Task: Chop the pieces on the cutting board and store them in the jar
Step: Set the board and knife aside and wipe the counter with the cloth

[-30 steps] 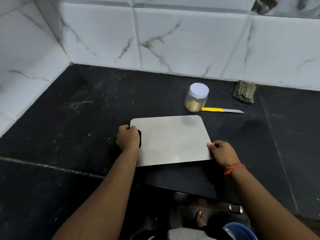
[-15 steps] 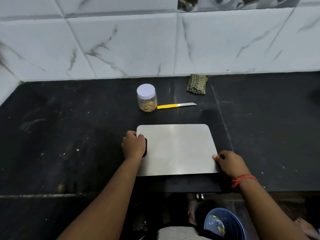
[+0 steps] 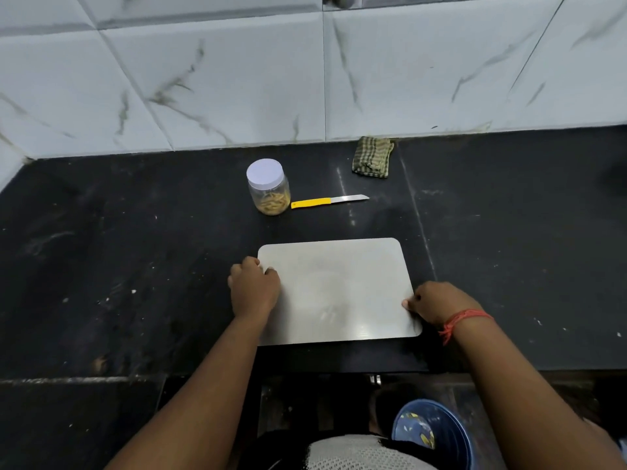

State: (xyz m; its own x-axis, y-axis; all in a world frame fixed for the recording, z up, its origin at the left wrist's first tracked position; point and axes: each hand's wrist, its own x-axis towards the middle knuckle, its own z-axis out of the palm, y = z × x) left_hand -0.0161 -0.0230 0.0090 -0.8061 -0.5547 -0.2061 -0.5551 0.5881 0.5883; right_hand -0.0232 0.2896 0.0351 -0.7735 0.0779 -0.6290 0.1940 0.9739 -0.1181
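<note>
A bare steel cutting board (image 3: pixel 339 290) lies flat on the black counter near its front edge, with no pieces on it. My left hand (image 3: pixel 252 288) grips the board's left edge, fingers curled over it. At the right edge, near the front corner, my right hand (image 3: pixel 436 305) holds the board with curled fingers. Behind the board stands a clear jar (image 3: pixel 269 188) with a white lid, closed, holding yellowish pieces at its bottom. A knife (image 3: pixel 327 201) with a yellow handle lies just right of the jar, blade pointing right.
A folded green checked cloth (image 3: pixel 372 157) lies by the tiled wall at the back. A blue bucket (image 3: pixel 434 432) with scraps stands on the floor below the counter edge. The black counter (image 3: pixel 135 259) stretches wide to left and right.
The view has shifted slightly. My left hand now covers the board's dark handle slot. Both hands stay on the board's edges, and the board sits about where it was.
</note>
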